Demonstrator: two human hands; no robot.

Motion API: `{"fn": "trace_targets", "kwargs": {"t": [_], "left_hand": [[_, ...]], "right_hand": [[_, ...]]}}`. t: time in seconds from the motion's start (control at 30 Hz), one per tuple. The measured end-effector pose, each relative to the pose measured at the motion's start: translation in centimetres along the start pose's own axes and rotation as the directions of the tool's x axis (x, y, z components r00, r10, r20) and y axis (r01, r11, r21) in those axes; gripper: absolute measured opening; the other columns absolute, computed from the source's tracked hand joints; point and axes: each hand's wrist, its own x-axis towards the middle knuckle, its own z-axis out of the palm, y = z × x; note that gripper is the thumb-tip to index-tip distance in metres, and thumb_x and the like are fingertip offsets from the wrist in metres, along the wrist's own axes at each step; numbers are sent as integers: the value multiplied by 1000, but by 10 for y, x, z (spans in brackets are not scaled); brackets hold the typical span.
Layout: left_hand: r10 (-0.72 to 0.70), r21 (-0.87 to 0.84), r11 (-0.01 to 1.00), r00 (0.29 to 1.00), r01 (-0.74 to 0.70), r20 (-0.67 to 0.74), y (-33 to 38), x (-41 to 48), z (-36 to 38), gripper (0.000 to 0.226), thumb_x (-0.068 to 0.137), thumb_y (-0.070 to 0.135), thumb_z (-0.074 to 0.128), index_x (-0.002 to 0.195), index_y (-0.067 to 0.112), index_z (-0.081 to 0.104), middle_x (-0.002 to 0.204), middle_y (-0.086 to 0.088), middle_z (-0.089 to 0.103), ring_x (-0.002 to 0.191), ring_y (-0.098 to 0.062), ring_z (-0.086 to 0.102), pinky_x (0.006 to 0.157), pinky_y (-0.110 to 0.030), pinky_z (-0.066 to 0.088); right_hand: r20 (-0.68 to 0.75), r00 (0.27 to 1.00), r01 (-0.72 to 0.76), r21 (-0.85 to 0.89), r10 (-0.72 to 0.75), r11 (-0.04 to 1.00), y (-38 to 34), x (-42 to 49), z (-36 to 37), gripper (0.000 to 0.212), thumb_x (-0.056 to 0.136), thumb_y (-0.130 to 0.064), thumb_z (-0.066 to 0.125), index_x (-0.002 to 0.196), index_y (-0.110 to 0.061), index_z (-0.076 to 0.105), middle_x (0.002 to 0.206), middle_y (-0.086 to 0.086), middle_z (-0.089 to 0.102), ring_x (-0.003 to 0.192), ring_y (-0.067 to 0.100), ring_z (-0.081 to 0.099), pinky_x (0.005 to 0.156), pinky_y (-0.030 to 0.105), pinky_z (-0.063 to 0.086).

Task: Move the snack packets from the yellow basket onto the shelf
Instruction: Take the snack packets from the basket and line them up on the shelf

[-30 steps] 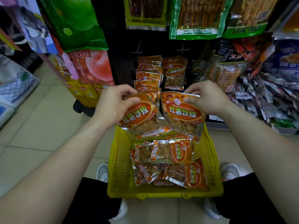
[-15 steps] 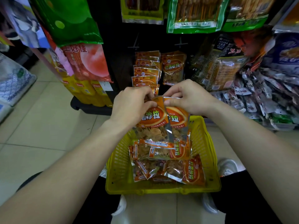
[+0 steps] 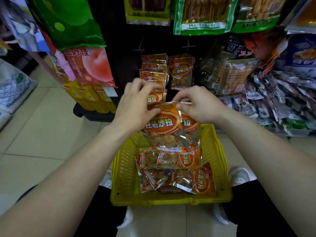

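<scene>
While left hand (image 3: pixel 135 106) pinches glossy orange packet (image 3: pixel 162 124) | right hand (image 3: pixel 201 106) pinches second packet (image 3: pixel 190 124) | yellow lattice-walled plastic basket (image 3: pixel 124 168) beneath

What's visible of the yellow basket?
Yellow plastic basket, rectangular, open-topped, slotted walls, solid rim. It sits upright, lower than the left hand and right hand, which do not touch it. It holds a loose pile of orange packets lying flat. Two held packets hide part of its far rim.

Dim shop aisle
Beige floor tiles (image 3: pixel 42 134) with grey grout; green bags (image 3: pixel 201 14) hang overhead; white sack (image 3: pixel 13 86) at left
</scene>
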Motion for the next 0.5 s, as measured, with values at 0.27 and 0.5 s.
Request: {"fn": "trace_targets", "kwargs": {"t": [0.27, 0.5], "left_hand": [[-106, -262, 956, 987, 136, 124, -17, -4, 5, 16, 88, 26, 74, 95, 39, 71, 89, 17, 67, 84, -2, 63, 71, -23, 51], [-165, -268, 945, 981, 187, 104, -11, -4, 5, 11, 85, 39, 75, 85, 39, 64, 87, 9, 71, 80, -9, 67, 71, -39, 58]], "right_hand": [[33, 999, -29, 47, 27, 998, 5, -1, -2, 21, 97, -8, 59, 108, -23, 69, 102, -14, 62, 103, 4, 59, 84, 18, 47], [84, 996, -39, 19, 37, 999, -1, 0, 2, 32, 86, -4, 58, 93, -35, 64, 91, -11, 70, 82, 8, 67, 71, 38, 58]]}}
